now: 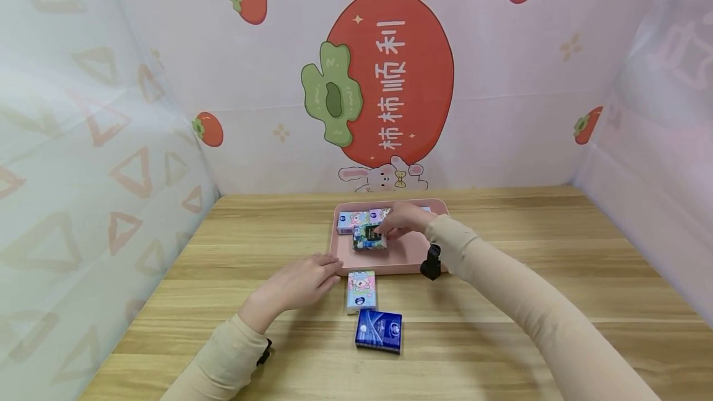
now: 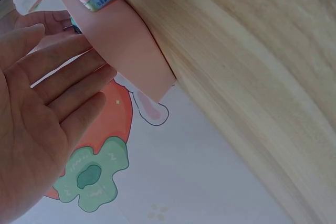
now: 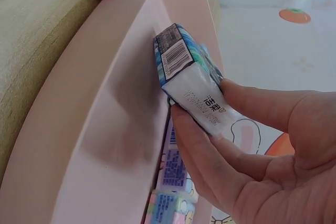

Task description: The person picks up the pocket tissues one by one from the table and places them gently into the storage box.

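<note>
Over the pink tray [image 1: 412, 270], my right hand [image 1: 405, 218] pinches a dark green and blue tissue pack [image 1: 369, 237] between thumb and fingers. In the right wrist view this tissue pack [image 3: 194, 85] is tilted, its white end and barcode showing. Behind it, several pastel tissue packs [image 1: 350, 220] line the tray's far side, partly hidden by the right hand. My left hand [image 1: 305, 278] rests its fingertips at the tray's near left corner. Its fingers are nearly straight in the left wrist view, against the tray's wall [image 2: 123, 38].
In front of the tray, a pastel tissue pack [image 1: 361, 293] lies on the wooden table [image 1: 501, 339]. Just nearer to me is a dark blue tissue pack [image 1: 379, 330]. A printed cloth backdrop [image 1: 267, 79] rises behind the table and along both sides.
</note>
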The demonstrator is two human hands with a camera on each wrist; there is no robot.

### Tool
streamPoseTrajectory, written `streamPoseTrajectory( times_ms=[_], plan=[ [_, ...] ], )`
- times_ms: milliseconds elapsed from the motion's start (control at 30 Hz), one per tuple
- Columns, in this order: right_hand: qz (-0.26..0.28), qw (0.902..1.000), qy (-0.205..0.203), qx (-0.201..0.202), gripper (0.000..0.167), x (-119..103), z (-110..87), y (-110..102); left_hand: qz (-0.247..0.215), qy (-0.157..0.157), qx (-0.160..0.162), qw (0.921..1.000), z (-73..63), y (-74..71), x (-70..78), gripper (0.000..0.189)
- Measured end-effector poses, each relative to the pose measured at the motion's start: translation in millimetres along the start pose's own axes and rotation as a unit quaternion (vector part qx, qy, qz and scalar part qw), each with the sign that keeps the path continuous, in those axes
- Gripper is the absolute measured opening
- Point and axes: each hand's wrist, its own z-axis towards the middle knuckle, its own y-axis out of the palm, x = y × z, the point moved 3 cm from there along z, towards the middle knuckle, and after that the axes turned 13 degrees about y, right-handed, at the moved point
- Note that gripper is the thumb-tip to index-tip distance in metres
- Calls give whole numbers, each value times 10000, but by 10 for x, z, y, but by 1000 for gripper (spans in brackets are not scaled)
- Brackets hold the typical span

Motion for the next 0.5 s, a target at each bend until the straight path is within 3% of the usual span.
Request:
streamPoseTrajectory(
  times_ms=[500],
  plan=[
    [620, 9979, 144, -94, 32, -50, 44, 72, 77, 112, 45, 9999, -2, -2, -9, 37]
  ],
)
